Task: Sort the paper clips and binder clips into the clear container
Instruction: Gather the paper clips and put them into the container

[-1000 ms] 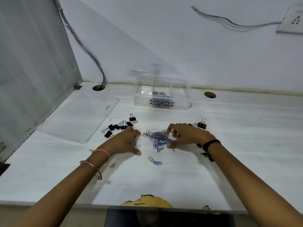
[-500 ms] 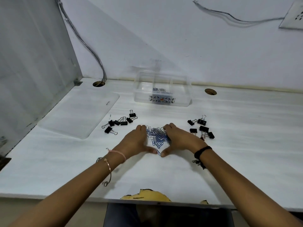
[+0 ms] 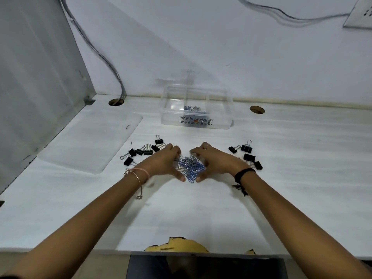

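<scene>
Going from the left: a flat see-through lid [image 3: 88, 141] lies on the white desk [image 3: 302, 168], about 9 o'clock from the action. Then there's a loose bunch of black binder clips [image 3: 144, 152] at roughly 10 o'clock.

Next is the left hand [image 3: 163, 163], fingers curved and thumb tucked in low, cupping the left side of the paper clip pile [image 3: 190, 168]. Straight up at 12 o'clock from that pile sits the clear container [image 3: 173, 120], back near the wall, with a few sorted paper clips [image 3: 192, 108] in what looks like its middle section. The right hand [image 3: 216, 162] mirrors the left, curled round the pile's right side, thumbs nearly meeting at 6 o'clock. Off at 2 o'clock is a second bunch of binder clips [image 3: 248, 154].

Progress-wise I'd call it early. Only a small batch is in the box, the bulk of the paper clips is on the desk between the hands, and no binder clip looks sorted yet. My guess is a scoop-up is coming.

What I can't tell is whether the pile is lifted at all or just corralled, since the fingers cover its edges. The right wrist hides part of the second bunch, the container's dividers are faint, and both forearms are cut off by the bottom edge.
</scene>
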